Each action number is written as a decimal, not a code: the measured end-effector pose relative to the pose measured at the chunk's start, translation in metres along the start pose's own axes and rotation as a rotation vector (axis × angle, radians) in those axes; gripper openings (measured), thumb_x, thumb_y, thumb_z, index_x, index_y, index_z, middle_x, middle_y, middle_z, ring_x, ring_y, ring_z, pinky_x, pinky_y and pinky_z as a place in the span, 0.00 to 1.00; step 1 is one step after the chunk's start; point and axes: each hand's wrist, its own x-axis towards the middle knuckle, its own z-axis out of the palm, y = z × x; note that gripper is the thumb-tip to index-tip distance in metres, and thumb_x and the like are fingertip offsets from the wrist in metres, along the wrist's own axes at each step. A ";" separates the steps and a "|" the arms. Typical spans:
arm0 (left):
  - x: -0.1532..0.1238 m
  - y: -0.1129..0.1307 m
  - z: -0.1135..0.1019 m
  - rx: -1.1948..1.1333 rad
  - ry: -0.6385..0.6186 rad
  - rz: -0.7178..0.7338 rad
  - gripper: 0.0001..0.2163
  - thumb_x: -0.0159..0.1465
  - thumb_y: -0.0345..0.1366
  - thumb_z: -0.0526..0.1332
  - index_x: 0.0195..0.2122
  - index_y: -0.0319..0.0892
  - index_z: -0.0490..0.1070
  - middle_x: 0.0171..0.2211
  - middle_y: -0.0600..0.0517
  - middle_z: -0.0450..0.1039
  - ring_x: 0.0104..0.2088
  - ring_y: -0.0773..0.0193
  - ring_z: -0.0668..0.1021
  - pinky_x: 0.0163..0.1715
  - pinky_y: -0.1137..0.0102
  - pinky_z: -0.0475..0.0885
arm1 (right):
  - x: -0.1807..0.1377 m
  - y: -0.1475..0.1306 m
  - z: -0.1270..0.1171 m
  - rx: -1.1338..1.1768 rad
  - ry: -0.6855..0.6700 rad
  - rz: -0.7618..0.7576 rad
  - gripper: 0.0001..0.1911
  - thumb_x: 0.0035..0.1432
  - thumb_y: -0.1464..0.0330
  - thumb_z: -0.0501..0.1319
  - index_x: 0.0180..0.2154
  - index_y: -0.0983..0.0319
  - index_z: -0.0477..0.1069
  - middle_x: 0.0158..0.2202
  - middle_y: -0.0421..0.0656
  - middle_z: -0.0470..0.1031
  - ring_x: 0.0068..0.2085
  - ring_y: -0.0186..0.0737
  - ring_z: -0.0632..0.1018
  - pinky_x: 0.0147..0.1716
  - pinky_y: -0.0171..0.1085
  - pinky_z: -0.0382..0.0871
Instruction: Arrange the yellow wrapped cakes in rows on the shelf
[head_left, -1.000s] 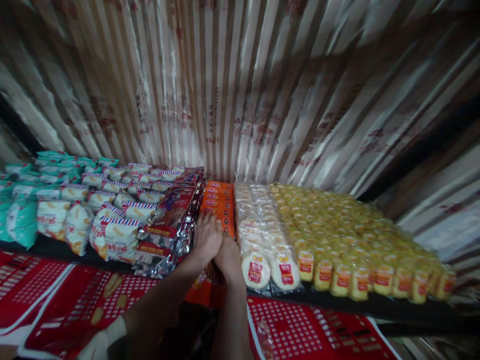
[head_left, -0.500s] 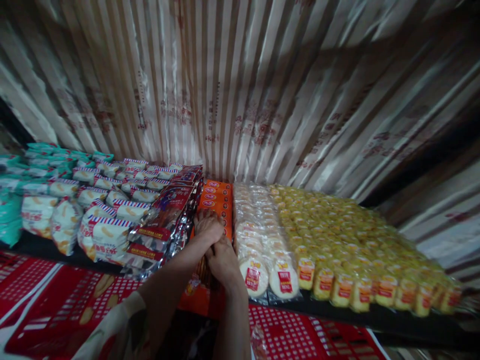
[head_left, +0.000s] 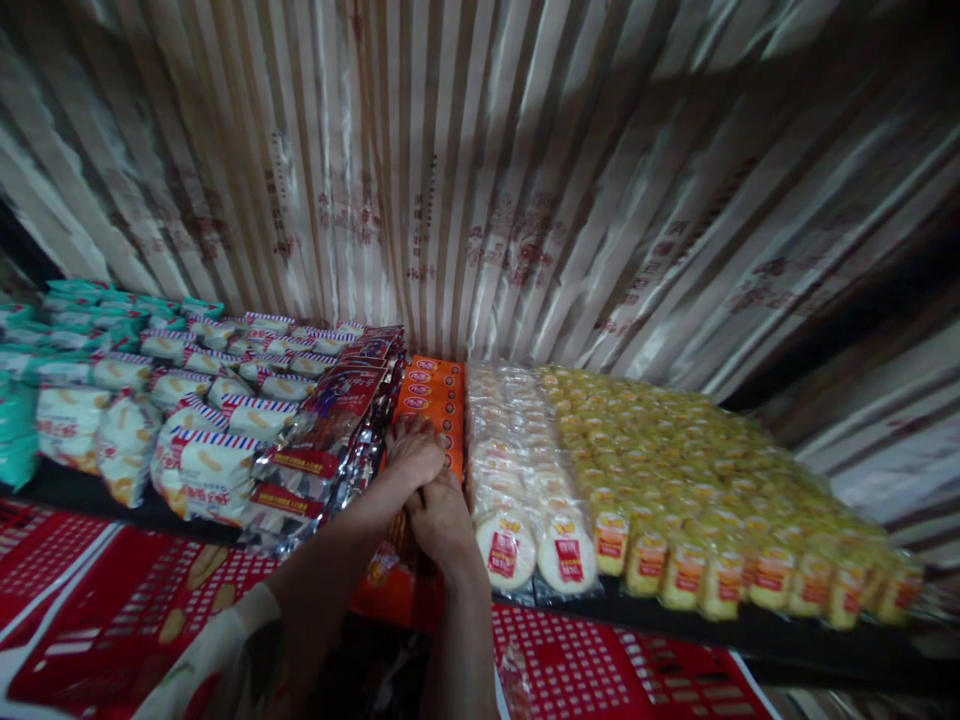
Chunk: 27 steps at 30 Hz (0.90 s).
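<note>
My left hand (head_left: 417,450) lies over a row of orange snack packets (head_left: 429,388), its fingers curled onto them. Just nearer to me, my right hand (head_left: 442,512) is closed on the front of the same row. The two hands touch and partly overlap, so some fingertips are hidden. A front orange packet (head_left: 386,590) hangs low at the shelf edge, partly behind my forearms. Dark red snack bags (head_left: 330,410) lean close by on the left. To the right stand clear-wrapped round white crackers (head_left: 506,550) in two columns.
White bags with striped tops (head_left: 210,475) and teal bags (head_left: 15,430) fill the left of the shelf. Many small yellow packs (head_left: 682,480) cover the right. A pleated, printed sheet (head_left: 480,180) rises behind. Red baskets (head_left: 570,650) sit below the black shelf edge (head_left: 787,640).
Both hands stay on the orange packets with hardly any movement. The view has shifted very slightly, and the shelf goods keep their places.
</note>
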 end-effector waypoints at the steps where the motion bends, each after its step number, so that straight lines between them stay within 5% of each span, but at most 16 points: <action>1: 0.000 0.000 -0.001 0.005 -0.012 0.007 0.19 0.63 0.40 0.50 0.54 0.46 0.65 0.57 0.48 0.62 0.61 0.47 0.55 0.57 0.51 0.53 | 0.000 0.000 0.001 0.009 0.002 -0.007 0.19 0.56 0.74 0.50 0.46 0.71 0.72 0.49 0.53 0.72 0.53 0.46 0.68 0.54 0.38 0.56; 13: 0.003 -0.005 0.012 0.044 -0.043 0.019 0.21 0.63 0.40 0.47 0.58 0.47 0.61 0.59 0.49 0.60 0.63 0.50 0.49 0.59 0.48 0.45 | -0.001 0.001 0.000 0.028 0.026 -0.024 0.19 0.54 0.75 0.50 0.44 0.70 0.74 0.46 0.51 0.74 0.52 0.44 0.69 0.54 0.37 0.56; 20: 0.004 -0.003 0.000 0.038 -0.142 0.026 0.23 0.64 0.42 0.44 0.59 0.47 0.60 0.62 0.51 0.54 0.64 0.47 0.46 0.58 0.44 0.42 | 0.001 0.006 0.007 0.039 0.063 -0.054 0.19 0.53 0.75 0.50 0.44 0.70 0.74 0.45 0.52 0.74 0.50 0.45 0.69 0.52 0.39 0.59; 27: 0.002 -0.003 0.000 0.044 -0.108 0.025 0.22 0.64 0.41 0.45 0.58 0.49 0.60 0.62 0.55 0.54 0.64 0.49 0.46 0.59 0.46 0.42 | 0.000 0.006 0.006 0.052 0.084 -0.074 0.18 0.54 0.75 0.50 0.41 0.71 0.75 0.43 0.53 0.75 0.49 0.44 0.70 0.52 0.38 0.59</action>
